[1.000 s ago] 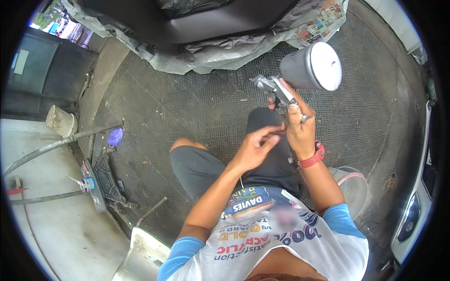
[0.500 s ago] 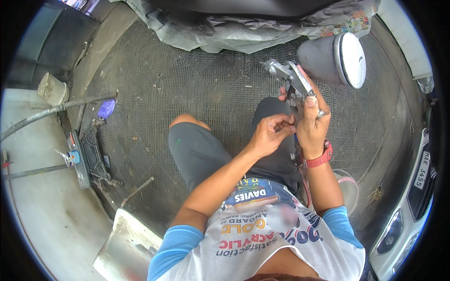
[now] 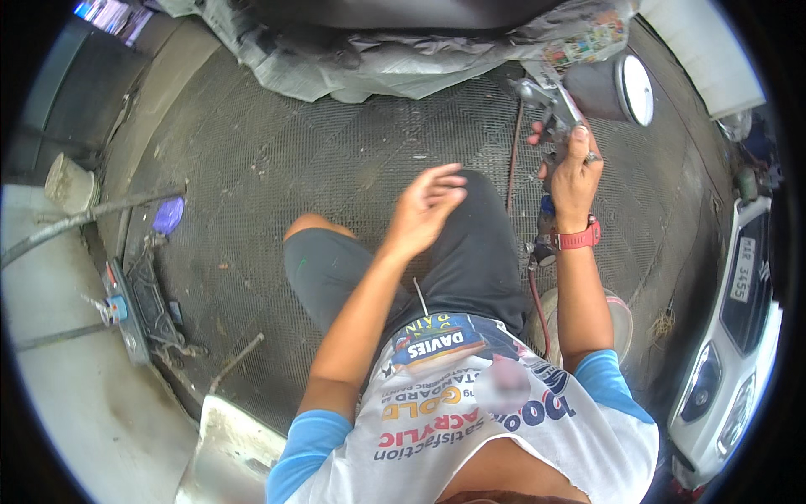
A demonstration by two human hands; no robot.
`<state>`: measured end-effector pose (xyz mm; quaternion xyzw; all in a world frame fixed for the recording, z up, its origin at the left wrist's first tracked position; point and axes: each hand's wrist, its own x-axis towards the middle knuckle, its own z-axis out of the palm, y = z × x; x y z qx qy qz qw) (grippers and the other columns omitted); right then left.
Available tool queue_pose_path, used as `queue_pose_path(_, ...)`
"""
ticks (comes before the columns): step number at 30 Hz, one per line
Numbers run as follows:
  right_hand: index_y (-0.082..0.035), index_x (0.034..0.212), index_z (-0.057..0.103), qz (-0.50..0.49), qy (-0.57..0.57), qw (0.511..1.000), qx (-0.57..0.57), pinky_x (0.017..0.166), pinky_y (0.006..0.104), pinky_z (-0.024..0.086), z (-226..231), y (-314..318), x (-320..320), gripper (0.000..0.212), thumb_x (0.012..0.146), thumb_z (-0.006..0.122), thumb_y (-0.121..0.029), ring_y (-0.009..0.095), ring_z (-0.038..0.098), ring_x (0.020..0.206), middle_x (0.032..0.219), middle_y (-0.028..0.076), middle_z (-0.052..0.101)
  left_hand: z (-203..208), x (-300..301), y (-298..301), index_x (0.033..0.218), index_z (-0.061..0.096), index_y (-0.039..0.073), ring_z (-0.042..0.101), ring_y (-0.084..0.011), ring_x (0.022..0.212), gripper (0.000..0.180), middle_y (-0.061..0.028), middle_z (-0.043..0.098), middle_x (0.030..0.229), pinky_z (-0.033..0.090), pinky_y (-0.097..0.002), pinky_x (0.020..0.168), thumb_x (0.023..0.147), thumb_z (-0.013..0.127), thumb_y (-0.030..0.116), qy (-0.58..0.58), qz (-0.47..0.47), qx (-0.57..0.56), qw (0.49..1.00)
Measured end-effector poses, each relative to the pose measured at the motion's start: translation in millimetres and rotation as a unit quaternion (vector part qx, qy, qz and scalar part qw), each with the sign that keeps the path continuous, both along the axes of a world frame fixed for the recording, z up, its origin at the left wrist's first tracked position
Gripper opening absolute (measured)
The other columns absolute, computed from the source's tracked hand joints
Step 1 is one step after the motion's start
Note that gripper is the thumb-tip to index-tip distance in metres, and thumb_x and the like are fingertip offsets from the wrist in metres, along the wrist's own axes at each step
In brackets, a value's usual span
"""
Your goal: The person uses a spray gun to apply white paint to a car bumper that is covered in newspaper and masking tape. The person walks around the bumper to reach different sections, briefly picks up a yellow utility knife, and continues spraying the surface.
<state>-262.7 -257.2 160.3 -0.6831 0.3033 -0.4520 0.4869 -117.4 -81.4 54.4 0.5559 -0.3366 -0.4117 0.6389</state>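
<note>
At the upper right of the frame, I see the gravity-feed spray gun (image 3: 568, 105) with its lidded grey paint cup (image 3: 594, 88); the right hand (image 3: 575, 186) is closed around the handle, thumb at its rear. At centre, my view gives the left hand (image 3: 425, 212), fingers half-curled, slightly blurred and holding nothing, near the dark shorts (image 3: 474, 252) and apart from the gun. Masking paper (image 3: 357, 76) lines the top edge.
</note>
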Motion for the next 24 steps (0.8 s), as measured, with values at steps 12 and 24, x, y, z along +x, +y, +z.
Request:
queue_pose_path(12,-0.004,0.145,0.058,-0.081,-0.042,0.995,0.048,0.046,0.0214,0.049,39,-26,-44,0.053,0.112,0.041,-0.042,0.012,0.072,0.080,0.098,0.010,0.075,-55,116,135,0.132,0.068,0.006,0.061,-0.0385,0.126,0.055,-0.0214,0.069,0.128,0.040,-0.0510,0.112,0.089,0.077,0.037,-0.498,0.119,0.379,0.771)
queue_pose_path(24,0.001,0.132,0.064,-0.203,-0.092,0.966,-0.130,0.045,0.0217,0.050,141,-93,-37,0.056,0.112,0.042,-0.046,0.014,0.074,0.083,0.100,0.014,0.076,-34,88,107,0.126,0.071,0.007,0.063,-0.0361,0.121,0.050,-0.0186,0.072,0.123,0.043,-0.0487,0.108,0.087,0.078,0.038,-0.534,0.091,0.374,0.752)
